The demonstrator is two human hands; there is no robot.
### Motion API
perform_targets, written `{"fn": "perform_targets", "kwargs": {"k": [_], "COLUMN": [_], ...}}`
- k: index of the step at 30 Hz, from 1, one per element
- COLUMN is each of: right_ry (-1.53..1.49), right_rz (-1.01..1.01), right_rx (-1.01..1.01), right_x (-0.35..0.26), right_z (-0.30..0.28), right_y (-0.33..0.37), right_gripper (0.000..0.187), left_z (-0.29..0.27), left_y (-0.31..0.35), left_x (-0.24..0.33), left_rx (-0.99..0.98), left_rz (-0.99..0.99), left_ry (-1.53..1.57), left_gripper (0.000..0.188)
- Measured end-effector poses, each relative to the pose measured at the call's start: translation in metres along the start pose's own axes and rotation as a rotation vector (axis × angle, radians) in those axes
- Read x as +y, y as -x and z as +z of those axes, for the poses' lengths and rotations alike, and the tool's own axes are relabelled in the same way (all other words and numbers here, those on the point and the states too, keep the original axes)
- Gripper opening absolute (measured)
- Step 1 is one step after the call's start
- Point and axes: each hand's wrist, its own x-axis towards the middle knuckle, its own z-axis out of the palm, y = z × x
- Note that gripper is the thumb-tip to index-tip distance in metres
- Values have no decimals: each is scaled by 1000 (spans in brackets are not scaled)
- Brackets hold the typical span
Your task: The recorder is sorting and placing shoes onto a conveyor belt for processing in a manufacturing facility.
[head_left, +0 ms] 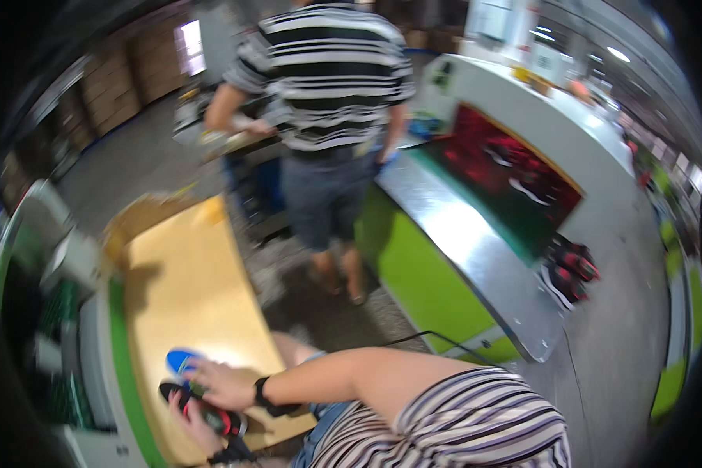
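We record both hands low in the view, toward the left, over the pale wooden bench (199, 288).

Right arm: the upper arm leaves a striped sleeve (483, 413), the elbow is bent, and the forearm runs leftward, nearly level across the view, to a black wristband (267, 396). Beyond it the right hand (222, 386) is palm down, its fingers partly spread and pointing left, over the upper side of a black-and-red shoe (232, 422) and the near part of a blue rounded piece (181, 360). We cannot tell whether these fingers pinch anything or only rest there.

Left arm: only a short length of forearm shows, by the lower edge, with a dark band at the wrist. The left hand (199, 429) reaches up and leftward along the near side of the shoe, fingers laid against it; we read this as a grasp on the shoe, though blur hides the thumb.

Shoe position: at the lower end of the bench, between the two hands, its dark toe toward the upper left. The blue piece lies just beside the toe.

Ahead, we note a co-worker (331, 86) standing, back turned toward us.
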Motion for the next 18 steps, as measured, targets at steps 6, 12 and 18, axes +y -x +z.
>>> {"fn": "perform_targets", "kwargs": {"k": [6, 12, 18], "right_ry": [38, 59, 6], "right_rz": [-66, -82, -94], "right_rx": [137, 75, 96], "right_x": [-1, -5, -6], "right_z": [-20, -18, -19], "right_y": [11, 7, 7], "right_gripper": [62, 60, 58], "left_z": [22, 8, 4], "left_y": [1, 5, 15], "left_x": [46, 44, 50], "left_rx": [-21, -22, -42], "left_rz": [42, -13, -27], "left_ry": [-55, -32, -58], "left_gripper": [34, 34, 42]}}
